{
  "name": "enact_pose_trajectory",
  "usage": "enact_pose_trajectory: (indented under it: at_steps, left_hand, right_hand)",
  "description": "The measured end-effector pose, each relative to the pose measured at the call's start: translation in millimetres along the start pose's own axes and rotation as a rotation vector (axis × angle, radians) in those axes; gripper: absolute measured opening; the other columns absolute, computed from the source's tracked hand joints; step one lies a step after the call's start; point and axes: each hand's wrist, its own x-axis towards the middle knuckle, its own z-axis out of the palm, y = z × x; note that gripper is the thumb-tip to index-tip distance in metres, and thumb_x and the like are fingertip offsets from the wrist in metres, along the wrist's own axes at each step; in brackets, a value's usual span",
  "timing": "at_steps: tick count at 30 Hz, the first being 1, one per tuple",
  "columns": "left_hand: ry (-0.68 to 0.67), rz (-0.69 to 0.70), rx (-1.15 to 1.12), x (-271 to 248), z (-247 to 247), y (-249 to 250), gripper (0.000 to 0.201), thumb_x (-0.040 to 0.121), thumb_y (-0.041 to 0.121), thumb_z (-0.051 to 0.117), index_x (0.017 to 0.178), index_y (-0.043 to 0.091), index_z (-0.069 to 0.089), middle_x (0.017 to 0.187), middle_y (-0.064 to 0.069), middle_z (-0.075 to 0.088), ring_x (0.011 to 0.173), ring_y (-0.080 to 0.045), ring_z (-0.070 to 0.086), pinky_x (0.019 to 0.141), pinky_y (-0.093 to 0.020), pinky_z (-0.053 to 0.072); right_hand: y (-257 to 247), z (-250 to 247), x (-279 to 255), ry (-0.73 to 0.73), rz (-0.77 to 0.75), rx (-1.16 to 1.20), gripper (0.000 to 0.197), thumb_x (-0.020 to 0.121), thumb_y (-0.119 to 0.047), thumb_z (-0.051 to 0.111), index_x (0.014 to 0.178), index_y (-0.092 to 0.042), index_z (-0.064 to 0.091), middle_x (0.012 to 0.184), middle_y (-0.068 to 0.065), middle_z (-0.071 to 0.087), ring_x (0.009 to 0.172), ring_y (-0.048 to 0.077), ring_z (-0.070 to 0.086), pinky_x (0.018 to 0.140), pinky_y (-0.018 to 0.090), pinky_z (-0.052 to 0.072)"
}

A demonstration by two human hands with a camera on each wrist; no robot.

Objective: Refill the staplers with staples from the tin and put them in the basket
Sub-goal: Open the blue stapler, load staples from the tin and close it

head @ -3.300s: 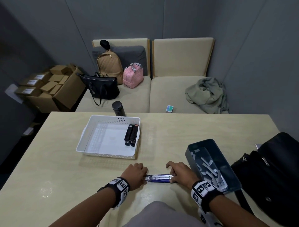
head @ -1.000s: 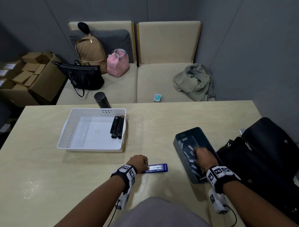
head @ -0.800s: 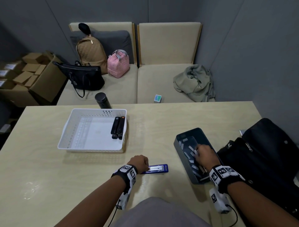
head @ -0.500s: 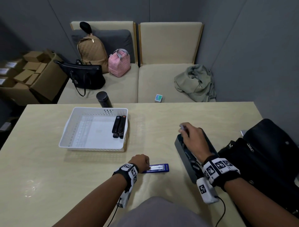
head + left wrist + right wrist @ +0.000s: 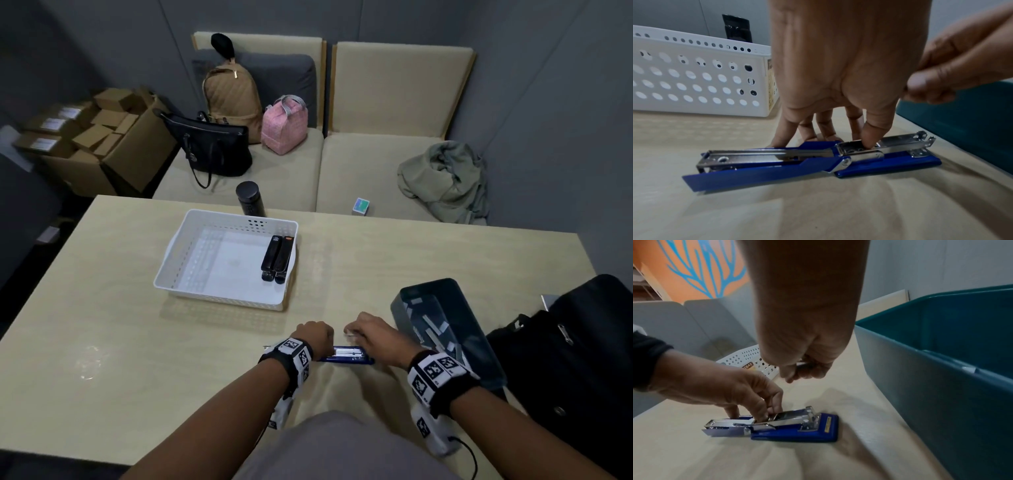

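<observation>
Loading the stapler (image 5: 879,165)
Left hand (image 5: 313,337), fingers curled, pins it open and flat; right hand (image 5: 373,334) pinches a staple strip (image 5: 803,364) just above, ready for the channel.

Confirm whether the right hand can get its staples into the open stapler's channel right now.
Probably yes. The right hand, pinching staples, hovers just above the stapler, opened flat. The left hand holds the channel's hinge end, but its front stretch lies bare.

Pale wooden table (image 5: 102,342) carries white basket (image 5: 219,299), opened blue stapler (image 5: 349,354), teal tin (image 5: 399,317), black bag (image 5: 582,359) at right edge
</observation>
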Motion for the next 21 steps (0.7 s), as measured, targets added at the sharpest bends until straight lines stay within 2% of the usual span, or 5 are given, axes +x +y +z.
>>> enact_pose_trajectory:
  at_steps: [2, 6, 10, 14, 21]
  left_hand:
    - [-0.005, 0.0, 0.003, 1, 0, 0, 0.019, 0.085, 0.025, 0.065, 0.099, 0.013, 0.07, 0.111, -0.012, 0.068, 0.106, -0.032, 0.061, 0.092, -0.04, 0.051]
    - [0.003, -0.001, -0.003, 2, 2, -1, 0.015, 0.084, 0.023, 0.064, 0.095, 0.014, 0.07, 0.108, -0.011, 0.069, 0.104, -0.033, 0.062, 0.09, -0.039, 0.052]
    - [0.012, 0.018, -0.001, 2, 2, -2, 0.019, 0.086, 0.02, 0.061, 0.1, 0.01, 0.071, 0.109, -0.011, 0.07, 0.104, -0.031, 0.062, 0.091, -0.038, 0.048]
    - [0.004, 0.017, -0.011, 2, 2, -3, 0.017, 0.085, 0.018, 0.06, 0.097, 0.012, 0.071, 0.108, -0.011, 0.07, 0.103, -0.032, 0.063, 0.09, -0.038, 0.049]
    - [0.009, 0.024, -0.02, 1, 0, -2, 0.021, 0.086, 0.015, 0.056, 0.1, 0.009, 0.071, 0.109, -0.014, 0.07, 0.104, -0.033, 0.063, 0.092, -0.039, 0.048]
  right_hand:
    - [2, 4, -1, 0.032, 0.014, -0.036, 0.021, 0.094, -0.018, 0.046, 0.082, -0.009, 0.06, 0.091, 0.011, 0.054, 0.084, 0.027, 0.056, 0.076, 0.043, 0.045]
    - [2, 16, 1, 0.138, 0.043, -0.031, 0.02, 0.092, -0.03, 0.056, 0.09, -0.011, 0.065, 0.095, 0.003, 0.059, 0.085, 0.022, 0.06, 0.074, 0.037, 0.049]
    - [-1, 25, 5, 0.166, 0.119, -0.062, 0.018, 0.09, -0.026, 0.06, 0.085, -0.011, 0.051, 0.093, 0.008, 0.061, 0.079, 0.026, 0.056, 0.066, 0.037, 0.041]
    - [1, 28, 5, 0.106, 0.035, -0.355, 0.017, 0.091, -0.028, 0.055, 0.098, -0.013, 0.062, 0.101, 0.009, 0.058, 0.09, 0.032, 0.058, 0.068, 0.035, 0.038]
    - [-7, 33, 8, 0.124, 0.006, -0.476, 0.021, 0.088, -0.023, 0.057, 0.104, -0.017, 0.069, 0.101, 0.007, 0.061, 0.087, 0.034, 0.059, 0.068, 0.033, 0.031]
